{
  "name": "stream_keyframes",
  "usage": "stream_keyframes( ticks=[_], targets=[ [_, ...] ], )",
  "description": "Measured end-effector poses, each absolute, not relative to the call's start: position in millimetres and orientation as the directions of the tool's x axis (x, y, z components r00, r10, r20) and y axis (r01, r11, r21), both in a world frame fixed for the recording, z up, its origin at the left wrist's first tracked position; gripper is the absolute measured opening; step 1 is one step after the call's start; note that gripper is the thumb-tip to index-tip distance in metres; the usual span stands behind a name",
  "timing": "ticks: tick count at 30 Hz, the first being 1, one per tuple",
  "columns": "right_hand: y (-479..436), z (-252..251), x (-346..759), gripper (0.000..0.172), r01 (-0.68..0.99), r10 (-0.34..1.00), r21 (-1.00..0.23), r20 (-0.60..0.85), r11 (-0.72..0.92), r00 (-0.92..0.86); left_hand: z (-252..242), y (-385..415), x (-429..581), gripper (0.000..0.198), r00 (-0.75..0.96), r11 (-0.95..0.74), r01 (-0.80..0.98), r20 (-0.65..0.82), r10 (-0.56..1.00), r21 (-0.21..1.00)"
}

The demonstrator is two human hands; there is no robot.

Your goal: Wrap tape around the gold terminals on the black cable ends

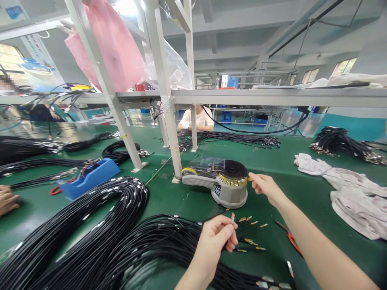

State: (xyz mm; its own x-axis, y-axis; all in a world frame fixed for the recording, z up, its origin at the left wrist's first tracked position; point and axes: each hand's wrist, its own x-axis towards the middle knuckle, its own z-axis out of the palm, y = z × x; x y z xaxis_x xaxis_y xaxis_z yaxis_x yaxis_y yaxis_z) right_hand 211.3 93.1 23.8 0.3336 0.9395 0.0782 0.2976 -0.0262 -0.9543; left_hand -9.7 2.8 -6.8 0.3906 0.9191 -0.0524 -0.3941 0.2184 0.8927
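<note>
My left hand [218, 237] pinches the tip of one thin black cable [233, 218] low in the middle of the view. Other cable ends with gold terminals [249, 241] lie just to its right on the green table [302, 189]. My right hand [263, 185] reaches to the right side of a grey automatic tape dispenser [222, 181], fingertips at a small piece of yellow tape [249, 179] on its edge. A large bundle of black cables [90, 237] curves across the table to my left.
A blue tape dispenser [90, 175] and red-handled cutters [56, 190] sit at left, near another person's hand [7, 199]. White cloths [350, 193] lie at right, more cable bundles [338, 141] behind. White frame posts [165, 92] stand mid-table; a seated person [198, 119] works opposite. Red-handled cutters [292, 237] lie by my right forearm.
</note>
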Motion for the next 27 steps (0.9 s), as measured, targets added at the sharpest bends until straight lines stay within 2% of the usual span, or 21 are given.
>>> stream_keyframes(
  ticks=[8, 16, 19, 23, 27],
  targets=[
    [101.6, 23.2, 205.1, 0.017, 0.26, 0.932, -0.964, 0.138, 0.049, 0.335, -9.0, 3.3, -8.7, 0.026, 0.389, 0.203, -0.404, -0.033, 0.92, 0.892],
    [98.8, 74.2, 210.5, 0.01, 0.273, 0.859, -0.939, 0.309, 0.208, 0.409, -9.4, 2.4, -7.9, 0.025, 0.389, 0.209, -0.415, -0.035, 0.921, 0.886],
    [75.8, 76.9, 198.9, 0.013, 0.254, 0.909, -0.938, 0.304, 0.235, 0.285, -8.2, 1.4, -7.9, 0.024, 0.357, 0.2, -0.427, -0.039, 0.933, 0.882],
    [32.8, 46.0, 165.4, 0.025, 0.202, 0.975, -0.954, 0.22, 0.22, -0.021, -5.0, 0.9, -9.5, 0.017, 0.266, 0.159, -0.436, -0.042, 0.963, 0.886],
    [2.3, 16.6, 134.6, 0.029, 0.228, 0.972, -0.946, 0.208, 0.229, -0.112, -3.8, 1.6, -9.1, 0.015, 0.161, 0.112, -0.393, -0.052, 0.986, 0.912]
  ],
)
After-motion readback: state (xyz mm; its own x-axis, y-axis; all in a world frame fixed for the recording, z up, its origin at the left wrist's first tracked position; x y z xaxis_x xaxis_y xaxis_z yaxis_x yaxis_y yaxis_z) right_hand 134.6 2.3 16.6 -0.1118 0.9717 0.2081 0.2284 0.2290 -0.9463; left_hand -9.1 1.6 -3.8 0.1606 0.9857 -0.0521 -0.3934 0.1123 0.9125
